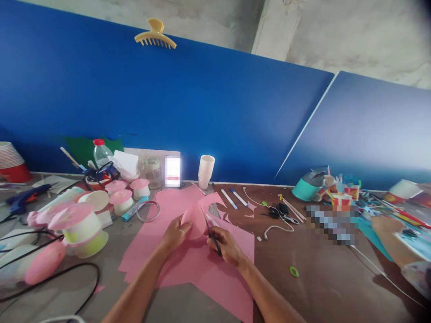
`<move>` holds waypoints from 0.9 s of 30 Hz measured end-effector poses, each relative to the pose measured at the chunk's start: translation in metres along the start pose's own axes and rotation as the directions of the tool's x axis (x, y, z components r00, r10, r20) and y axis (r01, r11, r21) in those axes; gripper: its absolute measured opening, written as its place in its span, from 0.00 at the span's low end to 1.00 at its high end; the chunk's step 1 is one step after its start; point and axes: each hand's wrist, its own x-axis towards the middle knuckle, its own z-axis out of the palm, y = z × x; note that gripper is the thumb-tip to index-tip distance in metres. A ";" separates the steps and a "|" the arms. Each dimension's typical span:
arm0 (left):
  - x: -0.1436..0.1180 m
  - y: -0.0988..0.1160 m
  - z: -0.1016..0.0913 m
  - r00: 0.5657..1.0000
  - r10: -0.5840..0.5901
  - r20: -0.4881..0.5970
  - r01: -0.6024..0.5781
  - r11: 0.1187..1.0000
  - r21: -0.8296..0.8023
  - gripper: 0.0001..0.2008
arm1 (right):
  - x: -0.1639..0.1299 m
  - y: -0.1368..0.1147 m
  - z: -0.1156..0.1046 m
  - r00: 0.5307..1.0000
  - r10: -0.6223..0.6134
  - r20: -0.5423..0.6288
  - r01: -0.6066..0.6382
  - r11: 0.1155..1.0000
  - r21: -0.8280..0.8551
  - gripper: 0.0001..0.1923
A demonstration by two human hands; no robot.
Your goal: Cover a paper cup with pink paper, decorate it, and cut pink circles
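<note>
My left hand (174,233) pinches a rounded piece of pink paper (195,220) by its left edge and holds it up over the table. In my right hand (227,244) is a pair of dark scissors (209,229), with the blades pointing up and left into the pink piece. Both hands hover above large pink paper sheets (188,264) spread flat on the table.
White paper cups topped with pink domes (79,220) crowd the left, beside a blue glue gun (23,197) and black cables (67,273). A tape ring (148,210), pens (234,197) and stacked white cups (206,170) lie behind. Another person's arm (393,237) rests at the right among craft clutter.
</note>
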 end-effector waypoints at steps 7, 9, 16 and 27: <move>0.003 -0.004 -0.001 0.996 0.038 0.084 -0.026 0.991 -0.129 0.16 | 0.001 0.004 -0.001 1.000 -0.001 -0.018 0.001 1.000 0.001 0.25; 0.004 -0.004 -0.002 0.997 0.045 0.061 -0.038 0.993 -0.110 0.16 | 0.001 0.006 -0.001 1.000 -0.005 -0.018 0.006 1.000 0.003 0.25; 0.007 -0.007 -0.006 0.993 0.075 -0.086 -0.077 0.997 -0.020 0.19 | 0.001 0.005 0.000 1.000 0.004 -0.014 -0.004 1.000 0.017 0.26; 0.008 -0.006 -0.008 0.992 0.090 -0.093 -0.088 0.996 0.027 0.20 | 0.002 0.007 0.003 1.000 0.001 -0.021 0.000 0.999 0.037 0.25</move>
